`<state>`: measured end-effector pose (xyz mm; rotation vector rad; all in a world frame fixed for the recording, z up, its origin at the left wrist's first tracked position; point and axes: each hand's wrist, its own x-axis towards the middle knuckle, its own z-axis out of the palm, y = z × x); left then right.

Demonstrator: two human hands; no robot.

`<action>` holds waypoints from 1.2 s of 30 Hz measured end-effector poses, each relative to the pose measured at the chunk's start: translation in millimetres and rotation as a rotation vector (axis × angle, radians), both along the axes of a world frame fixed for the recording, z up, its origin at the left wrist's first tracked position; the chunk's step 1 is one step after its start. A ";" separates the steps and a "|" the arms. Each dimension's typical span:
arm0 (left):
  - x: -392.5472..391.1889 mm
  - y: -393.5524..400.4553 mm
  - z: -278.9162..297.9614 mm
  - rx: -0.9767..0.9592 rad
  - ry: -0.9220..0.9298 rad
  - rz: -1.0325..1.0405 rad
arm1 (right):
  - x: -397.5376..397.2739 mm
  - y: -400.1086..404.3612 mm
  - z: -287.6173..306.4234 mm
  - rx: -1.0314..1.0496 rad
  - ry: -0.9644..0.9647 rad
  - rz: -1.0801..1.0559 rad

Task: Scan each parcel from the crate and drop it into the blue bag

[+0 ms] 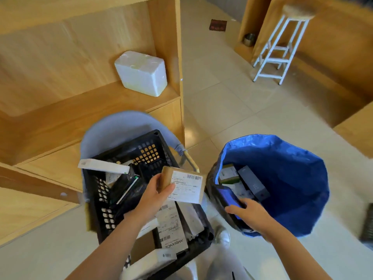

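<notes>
Left hand (159, 194) grips parcel (184, 185) above crate (113, 199), label up. Right hand (245, 211) curls round scanner (229, 199) at bag (292, 178) rim. Best to tilt barcode toward scanner, hold both steady, then carry across and release well inside bag.

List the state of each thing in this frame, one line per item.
Left hand: grips the labelled parcel.
Labelled parcel: held above the crate, label up.
Right hand: holds the scanner.
Scanner: screen lit, over the bag's rim.
Crate: holds several parcels.
Blue bag: open, a few parcels inside.
Foam box: closed, on the shelf.
</notes>
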<state>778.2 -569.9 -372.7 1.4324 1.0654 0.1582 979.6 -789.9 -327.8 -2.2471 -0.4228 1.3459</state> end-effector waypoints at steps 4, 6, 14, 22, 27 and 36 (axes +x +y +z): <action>68.6 -23.6 -7.6 0.000 0.011 -0.094 | 44.4 -47.5 -6.1 -0.012 0.008 -0.181; 105.6 -39.2 -14.5 -0.025 0.024 -0.137 | 71.4 -71.2 -14.1 -0.025 0.009 -0.260; 228.5 -100.5 -71.4 -0.136 0.190 -0.292 | 180.5 -139.2 -51.5 -0.114 0.019 -0.385; 297.1 -124.0 -165.4 -0.056 0.455 -0.440 | 248.1 -149.8 -121.3 -0.198 0.068 -0.387; 328.4 -122.3 -244.8 0.093 0.652 -0.605 | 268.4 -135.0 -191.7 -0.200 0.110 -0.393; 350.6 -126.3 -409.8 0.015 0.821 -0.789 | 284.5 -112.8 -336.9 -0.271 0.101 -0.360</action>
